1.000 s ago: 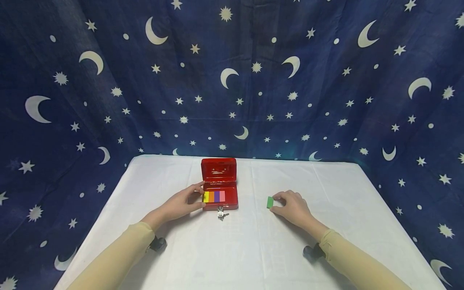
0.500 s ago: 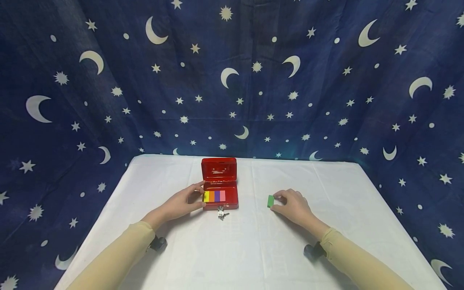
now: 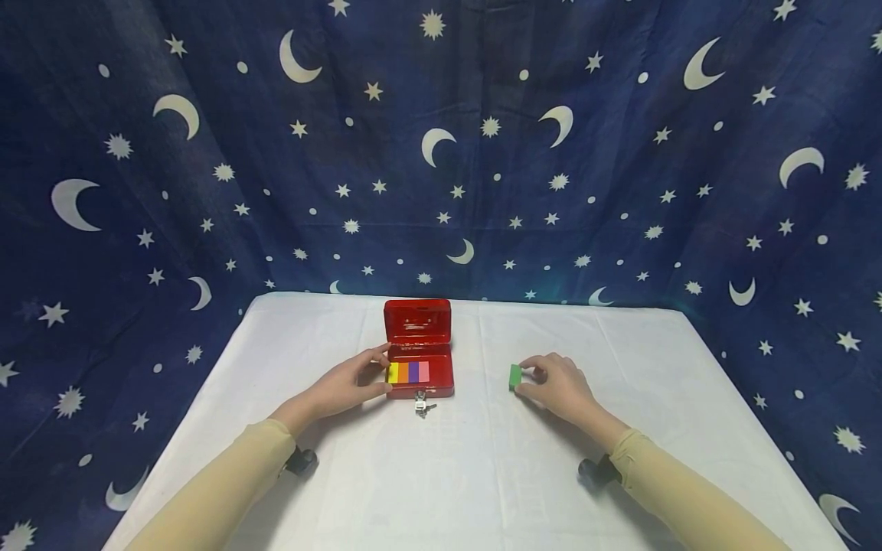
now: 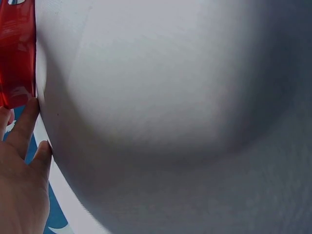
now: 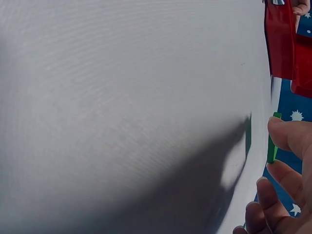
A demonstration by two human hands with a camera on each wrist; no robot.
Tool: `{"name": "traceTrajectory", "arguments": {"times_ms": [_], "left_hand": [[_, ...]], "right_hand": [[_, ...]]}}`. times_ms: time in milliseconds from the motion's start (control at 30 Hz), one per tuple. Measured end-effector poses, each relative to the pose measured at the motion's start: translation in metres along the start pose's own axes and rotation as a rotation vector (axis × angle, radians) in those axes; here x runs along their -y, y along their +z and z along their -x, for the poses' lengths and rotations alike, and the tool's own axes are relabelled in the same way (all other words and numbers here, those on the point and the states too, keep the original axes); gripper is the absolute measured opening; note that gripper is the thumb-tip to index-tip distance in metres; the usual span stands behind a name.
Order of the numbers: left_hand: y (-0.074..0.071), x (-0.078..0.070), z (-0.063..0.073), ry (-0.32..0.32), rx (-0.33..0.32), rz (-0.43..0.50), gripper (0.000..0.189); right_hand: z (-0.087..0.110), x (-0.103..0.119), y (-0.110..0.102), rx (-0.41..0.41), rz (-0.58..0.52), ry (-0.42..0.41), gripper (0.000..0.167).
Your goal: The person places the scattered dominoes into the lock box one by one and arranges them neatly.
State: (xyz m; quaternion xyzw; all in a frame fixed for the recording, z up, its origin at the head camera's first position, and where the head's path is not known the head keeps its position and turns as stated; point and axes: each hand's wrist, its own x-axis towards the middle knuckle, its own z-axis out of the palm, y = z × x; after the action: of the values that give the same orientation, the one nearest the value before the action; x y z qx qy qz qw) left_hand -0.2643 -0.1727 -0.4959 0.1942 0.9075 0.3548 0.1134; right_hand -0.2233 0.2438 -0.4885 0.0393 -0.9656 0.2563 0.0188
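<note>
A red metal cash box (image 3: 442, 371) stands with its lid (image 3: 417, 321) raised at the back. Inside, along its left part, lie yellow (image 3: 393, 373), orange (image 3: 403, 373), purple (image 3: 413, 373) and pink (image 3: 423, 372) blocks side by side. My left hand (image 3: 347, 383) holds the box's left end, thumb near the front corner and fingers farther back. To the right of the box, my right hand (image 3: 560, 389) pinches a small green block (image 3: 514, 377) between thumb and fingers. In the right wrist view, the green block (image 5: 272, 148) appears off the tabletop.
A lock with keys (image 3: 422, 404) hangs at the box's front. White cloth covers the table (image 3: 482, 474), and a dark blue curtain (image 3: 482, 229) with moons and stars surrounds its back and sides. Each wrist carries a small black camera (image 3: 302, 462).
My right hand has risen slightly and moved a little away from me with the green block. My left hand and the box have stayed in place.
</note>
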Motion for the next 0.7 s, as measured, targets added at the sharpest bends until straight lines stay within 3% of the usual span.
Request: {"name": "traceTrajectory", "arguments": {"times_ms": [700], "left_hand": [[0.0,-0.001,-0.001,0.01,0.006,-0.001,0.046]], "right_hand": [[-0.01,0.019,-0.006,-0.014,-0.056,-0.064,0.043]]}}
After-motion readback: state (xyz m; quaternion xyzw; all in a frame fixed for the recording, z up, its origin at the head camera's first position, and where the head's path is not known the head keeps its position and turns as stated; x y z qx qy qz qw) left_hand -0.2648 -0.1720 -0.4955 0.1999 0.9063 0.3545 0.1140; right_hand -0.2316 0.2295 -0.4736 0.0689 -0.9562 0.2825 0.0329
